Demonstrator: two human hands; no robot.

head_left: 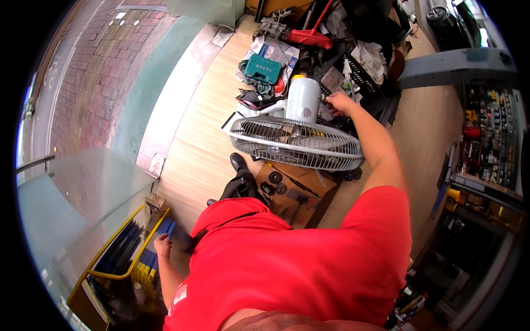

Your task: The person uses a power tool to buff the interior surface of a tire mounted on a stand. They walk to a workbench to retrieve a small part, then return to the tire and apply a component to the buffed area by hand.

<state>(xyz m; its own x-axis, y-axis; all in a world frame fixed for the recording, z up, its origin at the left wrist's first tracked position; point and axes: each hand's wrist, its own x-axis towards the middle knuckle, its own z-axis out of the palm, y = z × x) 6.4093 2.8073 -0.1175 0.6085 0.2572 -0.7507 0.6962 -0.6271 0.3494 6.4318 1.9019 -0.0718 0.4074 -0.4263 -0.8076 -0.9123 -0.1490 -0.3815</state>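
A large grey pedestal fan stands ahead of me, its round wire cage [298, 144] turned toward me and its pale motor housing [303, 99] behind it. My right hand [339, 103] reaches past the cage to the right side of the housing. Its fingers are curled together there, and I cannot make out what is in them. Low on the left, my left hand [163, 245] hangs with bent, closed fingers beside a small blue piece [171, 228]. Whether the hand grips that piece or merely overlaps it is unclear.
A wooden board [298, 196] with tools and round parts lies below the fan. Beyond it are a teal case [262, 68], a red broom head [310, 38] and a black crate [361, 74]. A yellow-framed rack [117, 274] stands left; stocked shelves [491, 132] stand right.
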